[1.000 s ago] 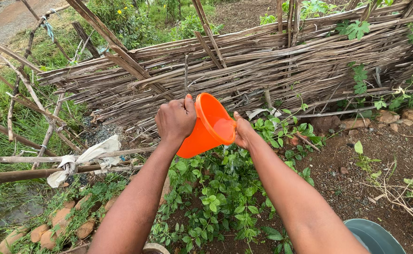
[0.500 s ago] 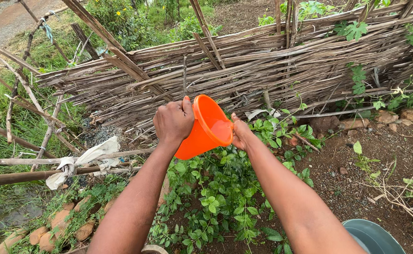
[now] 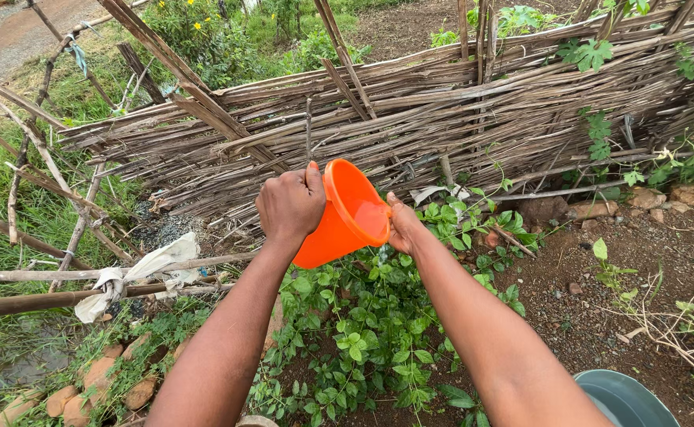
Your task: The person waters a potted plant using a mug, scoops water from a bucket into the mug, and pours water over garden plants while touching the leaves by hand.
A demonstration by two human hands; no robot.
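Where the frame ends at the lower right, the curved rim of a grey-green basin [image 3: 627,395] is seen on bare brown soil [image 3: 600,316]. Two bare forearms are stretched up from the bottom edge toward the middle of the frame. Between them and below them, a patch of low leafy green plants [image 3: 363,332] is spread over the ground. At the lower left, a row of rounded reddish stones [image 3: 94,379] is set among grass.

In the centre of the frame, an orange plastic cup [image 3: 347,217] is held tilted, its mouth turned toward the right, directly above the plants. The left hand [image 3: 290,204] is wrapped around the cup's outer wall, its grip pressed together on the cup with the thumb laid near the rim. The right hand [image 3: 404,225] is placed against the rim on the right side, its grip closed on the edge. A little water is seen inside the lower lip, and a thin trickle is visible just beneath it.

At the middle left, a whitish cloth [image 3: 145,265] is draped over horizontal wooden poles [image 3: 39,296]. Behind the cup, a woven fence of dry sticks [image 3: 458,119] is stretched across the upper half of the frame, with green vines on its right part. Beyond it, shrubs with yellow flowers [image 3: 197,32] are seen at the upper left.
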